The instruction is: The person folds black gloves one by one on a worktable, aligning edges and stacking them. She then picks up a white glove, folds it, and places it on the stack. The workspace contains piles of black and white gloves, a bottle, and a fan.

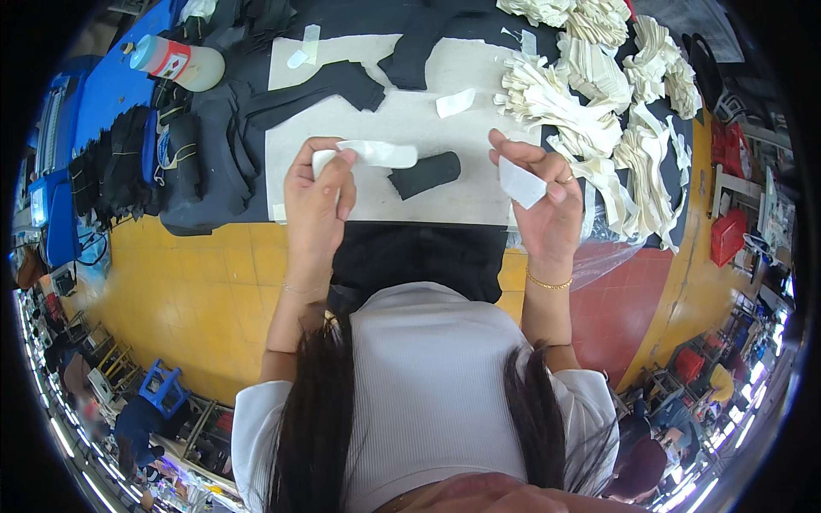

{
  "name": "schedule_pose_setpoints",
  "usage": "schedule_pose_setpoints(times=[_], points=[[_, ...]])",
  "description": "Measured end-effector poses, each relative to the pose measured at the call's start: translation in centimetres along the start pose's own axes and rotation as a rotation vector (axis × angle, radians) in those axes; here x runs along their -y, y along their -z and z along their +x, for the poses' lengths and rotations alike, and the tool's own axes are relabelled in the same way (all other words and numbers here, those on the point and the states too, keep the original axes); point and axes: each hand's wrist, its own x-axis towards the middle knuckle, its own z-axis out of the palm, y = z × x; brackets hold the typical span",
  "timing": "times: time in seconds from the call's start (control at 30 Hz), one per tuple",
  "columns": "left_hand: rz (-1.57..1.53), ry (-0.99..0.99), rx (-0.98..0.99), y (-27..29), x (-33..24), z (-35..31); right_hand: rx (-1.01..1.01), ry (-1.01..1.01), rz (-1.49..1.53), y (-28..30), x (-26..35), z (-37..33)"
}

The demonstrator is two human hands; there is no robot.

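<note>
My left hand (318, 184) is closed on a white strip (380, 154) with a rounded end, which points to the right over the pale board (359, 201). A white end also shows between the fingers. My right hand (552, 205) pinches a small white piece (521, 184) between thumb and fingers, above the board's right edge. Between the hands lies a short black fabric piece (425, 175) on the board. Farther off are a loose white piece (456, 103) and a longer curved black fabric piece (321, 91). Neither hand touches these.
Cream fabric bundles (590, 77) are heaped on the right of the table, with clear plastic (599, 256) hanging below. On the left are stacked black fabric pieces (218, 141), tied dark bundles (120, 171) and a capped bottle (197, 68) with a red label. Yellow floor (205, 282) shows below.
</note>
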Motion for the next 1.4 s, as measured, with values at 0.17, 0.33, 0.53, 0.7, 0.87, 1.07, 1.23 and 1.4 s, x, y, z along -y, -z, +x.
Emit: schedule_pose_setpoints(times=[0.17,0.33,0.53,0.7,0.87,1.07,1.23,1.4], points=[[0.06,0.016,0.036,0.9,-0.8,-0.3,0.034,-0.096,-0.058,-0.5,-0.3,0.4],[0.199,0.143,0.117,2.0,0.4,-1.6,0.057,-0.301,-0.332,-1.2,-0.3,0.6],[0.736,-0.223,0.432,2.7,2.2,-3.2,0.054,-0.295,-0.921,-2.2,-2.0,2.2],[1.036,-0.409,0.485,2.6,3.4,-4.5,0.212,-0.202,-1.143,-3.2,-3.2,3.1],[1.145,-0.553,0.482,2.9,4.0,-4.6,0.211,-0.238,-1.177,-4.4,-4.1,3.7],[1.182,-0.561,0.457,3.3,3.8,-4.7,0.263,-0.177,-1.312,-5.1,-5.0,4.2],[1.218,-0.578,0.451,3.4,3.8,-4.5,0.289,-0.16,-1.394,-5.1,-5.2,4.3],[1.219,-0.639,0.467,3.3,4.3,-4.1,0.311,-0.134,-1.426,-5.2,-5.1,4.2]])
